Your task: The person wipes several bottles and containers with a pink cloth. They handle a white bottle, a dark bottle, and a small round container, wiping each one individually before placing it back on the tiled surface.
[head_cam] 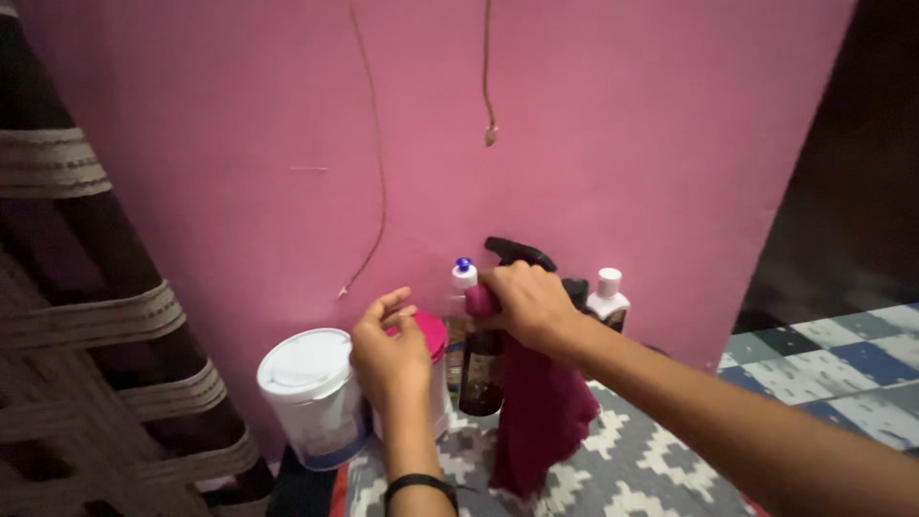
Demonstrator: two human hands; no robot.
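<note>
Against the pink wall stand the containers: a white lidded tub (311, 394) at eight o'clock, a pink-capped jar (436, 369) beside it, then a dark brown spray bottle (481, 369) — black trigger on top — and, toward three o'clock, two white-capped bottles (607, 299).

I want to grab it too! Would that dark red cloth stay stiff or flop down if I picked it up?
Probably floppy: the dark red cloth hangs in loose folds from the right hand. It likely feels light, since that hand holds it alongside the spray bottle. Unlikely to break.
</note>
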